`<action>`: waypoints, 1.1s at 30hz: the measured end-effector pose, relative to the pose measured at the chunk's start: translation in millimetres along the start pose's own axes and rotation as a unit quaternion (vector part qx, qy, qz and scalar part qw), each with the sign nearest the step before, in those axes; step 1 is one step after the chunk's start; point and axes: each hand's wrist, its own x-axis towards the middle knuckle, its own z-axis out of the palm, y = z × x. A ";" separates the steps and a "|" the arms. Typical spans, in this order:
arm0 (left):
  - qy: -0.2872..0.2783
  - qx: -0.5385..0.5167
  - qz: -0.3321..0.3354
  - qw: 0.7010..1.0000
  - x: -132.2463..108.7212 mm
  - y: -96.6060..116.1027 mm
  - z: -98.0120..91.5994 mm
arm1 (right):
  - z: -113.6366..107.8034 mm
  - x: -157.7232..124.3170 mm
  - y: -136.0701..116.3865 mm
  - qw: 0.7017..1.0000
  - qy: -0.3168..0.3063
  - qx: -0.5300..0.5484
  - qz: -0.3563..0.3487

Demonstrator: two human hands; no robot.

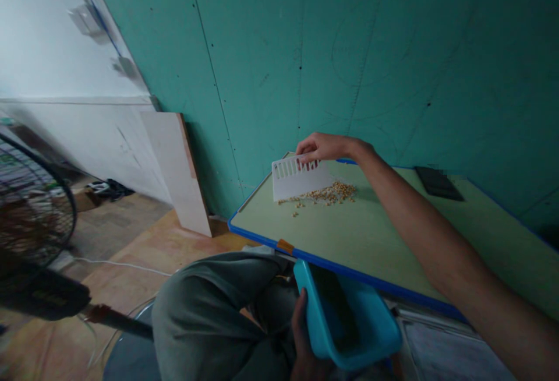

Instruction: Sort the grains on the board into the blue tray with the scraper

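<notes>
An unfinished room, shown by screw-dotted green wallboard (262, 49) and a leaning panel (177, 171).

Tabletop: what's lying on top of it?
Yellowish kernels lie heaped and scattered by a white slotted panel, held in the right hand; a dark flat object lies farther right. Anything behind the panel or right forearm is hidden.

A bare strip ran along the front edge of the table (340, 238), left of the outstretched forearm (419, 229).
A hand could have passed there, short of the grains (337, 193). Toward the back-left corner, the right hand (322, 147), slotted white plate (299, 184) and green wall (262, 60) stood in the way. A dark panel (438, 183) lay by the back edge, beyond the forearm; a blue container (316, 323) crowded the front edge from below.
</notes>
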 end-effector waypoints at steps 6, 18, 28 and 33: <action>0.043 -0.019 0.002 0.999 -1.8 -2.1 6.0 | 0.3 -1.0 -2.8 1.000 -0.013 0.007 0.003; 0.055 -0.024 -0.004 0.998 -5.3 -0.2 15.9 | 1.9 -1.7 -4.9 0.998 -0.050 0.037 0.014; 0.116 -0.018 0.008 0.993 -10.3 0.8 26.9 | 2.6 -4.3 -17.1 0.996 -0.073 0.029 0.028; 0.092 -0.026 0.024 0.995 -8.9 1.0 22.7 | 3.0 -3.8 -15.5 0.996 -0.076 0.030 0.041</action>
